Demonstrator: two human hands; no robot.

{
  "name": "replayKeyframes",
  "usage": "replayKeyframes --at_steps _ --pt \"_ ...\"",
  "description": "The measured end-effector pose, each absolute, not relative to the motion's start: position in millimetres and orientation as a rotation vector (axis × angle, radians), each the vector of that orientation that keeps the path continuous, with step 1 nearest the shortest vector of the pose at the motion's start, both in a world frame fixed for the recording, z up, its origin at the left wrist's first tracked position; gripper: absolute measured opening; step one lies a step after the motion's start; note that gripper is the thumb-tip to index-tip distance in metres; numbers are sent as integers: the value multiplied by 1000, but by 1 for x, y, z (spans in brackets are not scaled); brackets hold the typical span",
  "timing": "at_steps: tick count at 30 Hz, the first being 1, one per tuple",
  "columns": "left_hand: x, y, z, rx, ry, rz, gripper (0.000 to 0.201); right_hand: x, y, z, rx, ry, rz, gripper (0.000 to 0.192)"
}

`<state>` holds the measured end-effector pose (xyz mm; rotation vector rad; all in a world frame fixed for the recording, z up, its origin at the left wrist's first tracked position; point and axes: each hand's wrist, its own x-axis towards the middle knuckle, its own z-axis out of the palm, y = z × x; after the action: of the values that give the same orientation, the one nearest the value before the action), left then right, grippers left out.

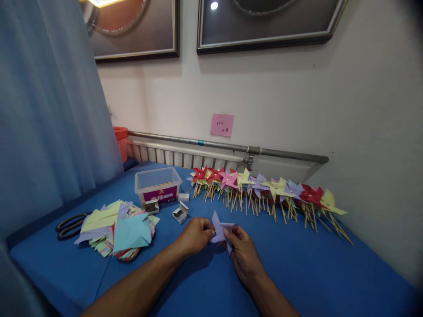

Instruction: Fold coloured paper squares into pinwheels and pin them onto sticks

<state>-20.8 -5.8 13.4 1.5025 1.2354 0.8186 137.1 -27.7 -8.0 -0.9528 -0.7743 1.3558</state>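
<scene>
Both hands meet over the blue table [297, 273], just nearer than the small open box [180, 212]. Left hand [194, 235] and right hand [243, 251] each pinch the lilac paper piece [220, 231], fingers closed narrow on it. Its long axis runs roughly upright, one tip pointing up and away. Risk: uneven pull could tear or crease the folds. Beyond the box lies the pinwheel row [264, 189].

Dim, even indoor light with lamp glare in the framed pictures [135, 31] (corners darkened, edges bowed).
</scene>
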Motion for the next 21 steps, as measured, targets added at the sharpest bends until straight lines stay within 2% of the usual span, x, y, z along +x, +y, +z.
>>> replayKeyframes --at_steps 21 --pt "-21 -7 16 1434 1169 780 13 136 -29 -8 -938 -766 1356 40"
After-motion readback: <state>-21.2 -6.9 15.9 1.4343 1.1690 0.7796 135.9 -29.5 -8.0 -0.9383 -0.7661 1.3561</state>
